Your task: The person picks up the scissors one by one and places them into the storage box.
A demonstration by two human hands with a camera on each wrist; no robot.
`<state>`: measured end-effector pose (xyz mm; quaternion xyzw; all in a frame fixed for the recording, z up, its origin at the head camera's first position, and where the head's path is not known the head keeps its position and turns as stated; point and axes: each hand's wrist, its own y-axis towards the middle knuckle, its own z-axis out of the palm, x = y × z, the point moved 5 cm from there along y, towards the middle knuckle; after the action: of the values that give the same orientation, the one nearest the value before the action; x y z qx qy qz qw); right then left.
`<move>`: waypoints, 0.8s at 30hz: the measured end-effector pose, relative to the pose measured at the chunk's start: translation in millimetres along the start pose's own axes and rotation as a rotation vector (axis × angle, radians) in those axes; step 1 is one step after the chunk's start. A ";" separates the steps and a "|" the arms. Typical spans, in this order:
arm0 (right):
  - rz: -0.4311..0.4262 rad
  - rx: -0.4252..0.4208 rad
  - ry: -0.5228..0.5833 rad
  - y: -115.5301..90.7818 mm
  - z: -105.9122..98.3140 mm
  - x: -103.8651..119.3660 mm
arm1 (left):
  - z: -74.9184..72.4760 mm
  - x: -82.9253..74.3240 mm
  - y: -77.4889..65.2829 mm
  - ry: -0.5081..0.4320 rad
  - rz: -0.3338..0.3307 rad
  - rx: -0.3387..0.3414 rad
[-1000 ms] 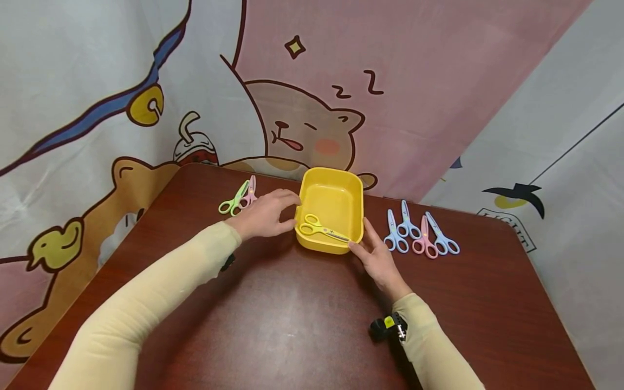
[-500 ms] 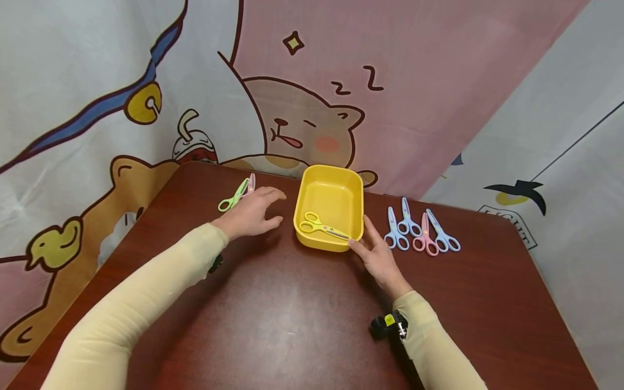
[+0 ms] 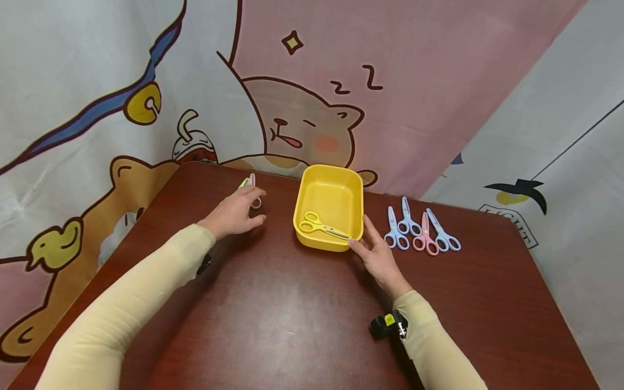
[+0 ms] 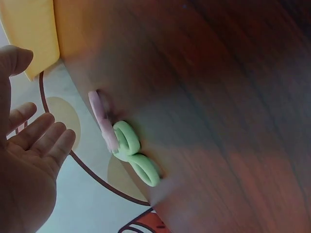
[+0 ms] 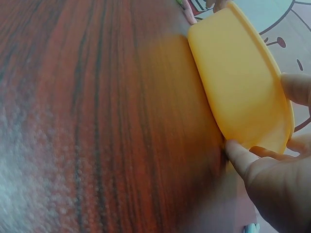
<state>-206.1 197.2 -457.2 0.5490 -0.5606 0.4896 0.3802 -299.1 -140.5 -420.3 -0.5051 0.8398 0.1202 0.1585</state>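
Note:
My right hand (image 3: pixel 382 265) holds the near right corner of a yellow plastic box (image 3: pixel 329 200), thumb at the front and fingers along the side. Inside the box, near its front wall, lie yellow scissors (image 3: pixel 317 226). My left hand (image 3: pixel 231 214) hovers with relaxed, parted fingers over green scissors (image 4: pixel 127 138) and pink scissors (image 4: pixel 100 114) at the table's back left. It partly hides both pairs in the head view. In the left wrist view nothing is between its fingers, and the two pairs lie side by side, overlapping.
To the right of the box, several scissors lie in a loose row on the dark red-brown table (image 3: pixel 292 325): blue scissors (image 3: pixel 405 211) and a pair of pink scissors (image 3: pixel 425 230) among them. A curtain (image 3: pixel 414 130) with cartoon animals hangs right behind the table.
My left hand has drawn away from the box's left side and moved left, over the green and pink scissors. The right hand stays at the box corner.

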 end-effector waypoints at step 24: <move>0.024 -0.004 -0.001 0.0 -1.8 -2.3 | -5.0 42.8 -12.5 0.016 -0.143 -0.021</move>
<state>-206.1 199.4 -459.0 0.5419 -0.5684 0.4926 0.3750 -307.6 -182.7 -432.9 -0.5664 0.8015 0.1132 0.1548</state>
